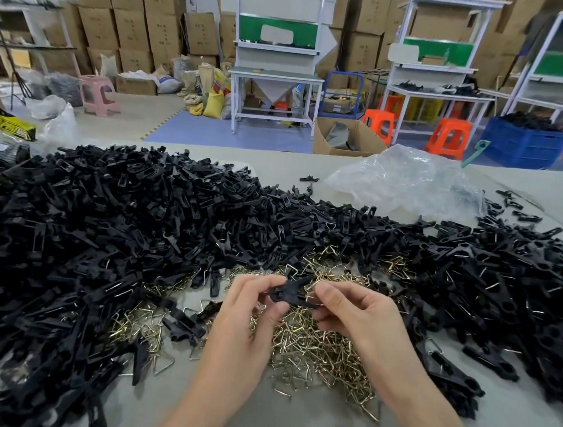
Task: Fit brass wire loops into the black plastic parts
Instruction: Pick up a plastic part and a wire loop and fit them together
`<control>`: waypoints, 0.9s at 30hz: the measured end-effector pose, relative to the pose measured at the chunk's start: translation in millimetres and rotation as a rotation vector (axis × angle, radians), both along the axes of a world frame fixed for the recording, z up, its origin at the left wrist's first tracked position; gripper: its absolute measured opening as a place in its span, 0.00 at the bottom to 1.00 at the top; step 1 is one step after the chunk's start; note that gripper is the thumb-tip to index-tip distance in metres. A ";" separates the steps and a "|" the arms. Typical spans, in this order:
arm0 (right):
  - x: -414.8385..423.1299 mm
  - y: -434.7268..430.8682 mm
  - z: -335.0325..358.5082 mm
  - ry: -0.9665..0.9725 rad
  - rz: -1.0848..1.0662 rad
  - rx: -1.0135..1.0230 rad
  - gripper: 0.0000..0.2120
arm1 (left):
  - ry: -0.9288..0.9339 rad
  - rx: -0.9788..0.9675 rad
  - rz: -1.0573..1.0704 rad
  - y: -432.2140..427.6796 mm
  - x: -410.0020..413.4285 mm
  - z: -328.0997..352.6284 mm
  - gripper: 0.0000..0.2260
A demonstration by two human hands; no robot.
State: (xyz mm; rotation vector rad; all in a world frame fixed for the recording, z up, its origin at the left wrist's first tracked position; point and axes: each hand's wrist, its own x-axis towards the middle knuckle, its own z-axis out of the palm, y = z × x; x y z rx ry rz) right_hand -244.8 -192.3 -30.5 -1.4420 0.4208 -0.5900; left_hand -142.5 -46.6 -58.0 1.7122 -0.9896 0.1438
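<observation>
The black plastic part (289, 291) is held just above the far edge of the heap of brass wire loops (322, 351). Its long axis runs left to right, and its forked end opens rightward and slightly away. The left hand (250, 313) pinches its narrow left end between thumb and forefinger. The right hand (356, 318) pinches the forked end, where a bit of brass glints. Matte, angular black parts (107, 217) are banked around the heap of shiny bent wire.

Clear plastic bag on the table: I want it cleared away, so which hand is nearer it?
Right. The right hand sits nearer the viewer than the clear plastic bag and slightly left of it; the left hand is farther left.
</observation>
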 end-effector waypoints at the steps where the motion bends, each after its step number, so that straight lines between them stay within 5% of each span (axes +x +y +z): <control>1: 1.0 -0.6 -2.6 0.013 0.006 0.025 0.15 | -0.008 0.004 0.004 0.2 -0.3 -0.2 0.12; 7: 5.3 -3.5 -12.6 0.025 0.008 0.100 0.25 | -0.053 0.019 0.001 0.7 -2.2 -0.1 0.13; 14: 3.3 0.3 -11.3 0.067 0.080 0.116 0.17 | -0.056 0.033 0.003 -0.9 -3.9 0.8 0.12; 18: 2.6 7.0 -4.5 -0.003 0.270 0.363 0.12 | 0.032 -0.022 -0.049 -0.3 -4.3 4.8 0.11; 22: -1.9 14.7 -3.0 -0.133 0.523 0.571 0.29 | 0.153 -0.038 -0.230 -0.7 -16.9 9.9 0.12; 27: -6.8 14.7 -4.5 -0.168 0.651 0.516 0.31 | 0.244 -0.003 -0.389 -2.1 -19.7 13.4 0.12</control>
